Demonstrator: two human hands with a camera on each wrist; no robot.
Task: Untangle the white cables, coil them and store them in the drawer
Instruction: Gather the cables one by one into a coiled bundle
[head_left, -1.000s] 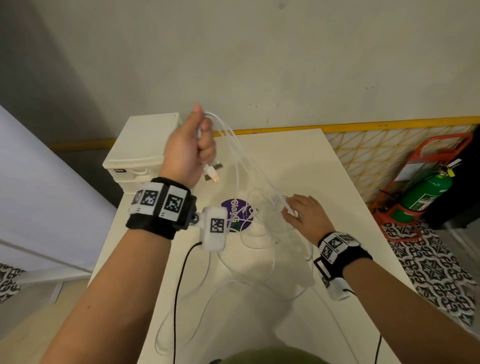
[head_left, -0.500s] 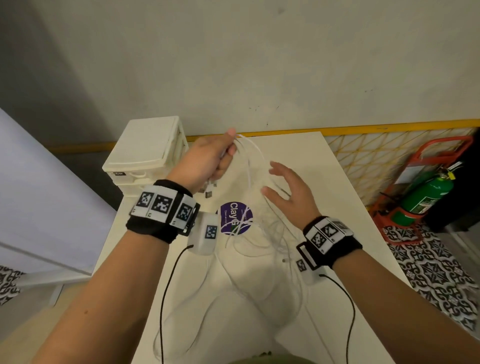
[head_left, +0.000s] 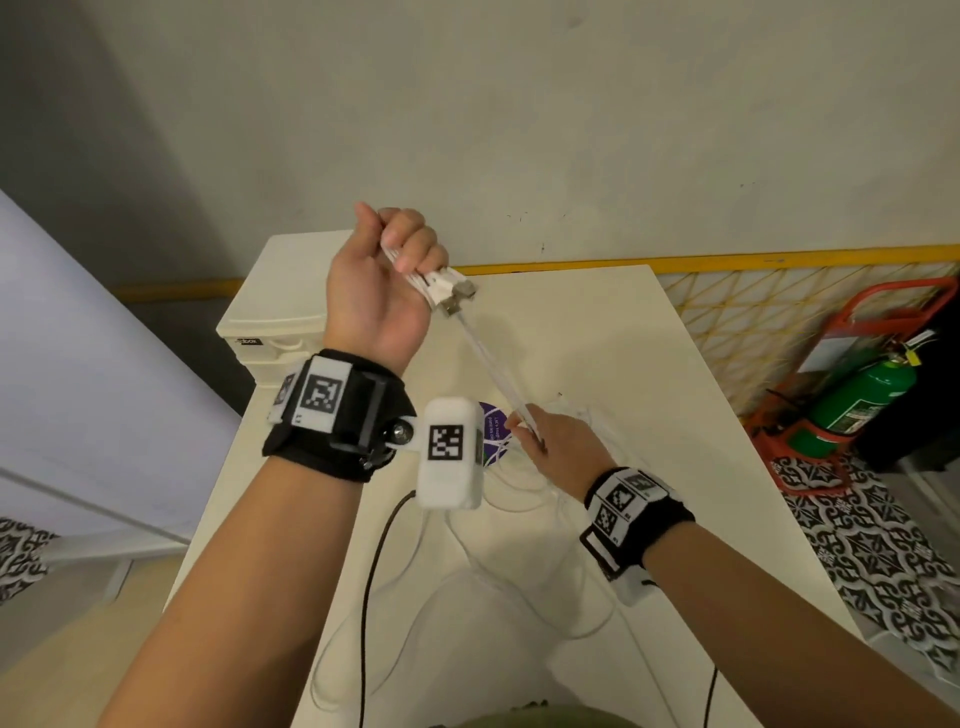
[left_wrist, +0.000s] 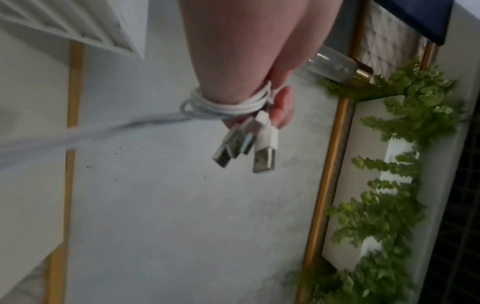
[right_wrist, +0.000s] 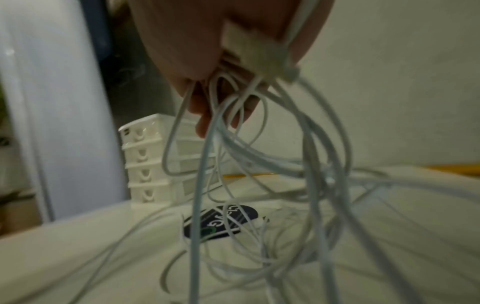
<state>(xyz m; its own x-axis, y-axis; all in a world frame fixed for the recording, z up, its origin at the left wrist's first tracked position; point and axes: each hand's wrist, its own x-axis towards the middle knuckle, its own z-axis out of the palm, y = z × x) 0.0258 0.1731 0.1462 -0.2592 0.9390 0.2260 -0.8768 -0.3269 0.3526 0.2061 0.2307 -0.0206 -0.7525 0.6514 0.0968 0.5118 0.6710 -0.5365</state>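
My left hand (head_left: 387, 280) is raised above the table and grips a bundle of white cables (head_left: 491, 369), wound round its fingers, with several USB plugs (left_wrist: 249, 144) sticking out. The strands run taut down to my right hand (head_left: 550, 447), which grips them low over the table. In the right wrist view loose loops of the white cables (right_wrist: 259, 174) hang from the fingers (right_wrist: 207, 115) and trail over the tabletop. The white drawer unit (head_left: 275, 317) stands at the table's far left corner, its drawers (right_wrist: 148, 164) shut.
The cream table (head_left: 597, 338) carries a round purple sticker (head_left: 493, 426) under the cables. A black wrist-camera lead (head_left: 374, 597) hangs at the near edge. A green fire extinguisher (head_left: 857, 400) in a red stand sits on the floor to the right.
My left hand has lifted and turned palm towards me, wrapping the cables round its fingers. My right hand dropped from beside it and closed on the strands, pulling them taut.
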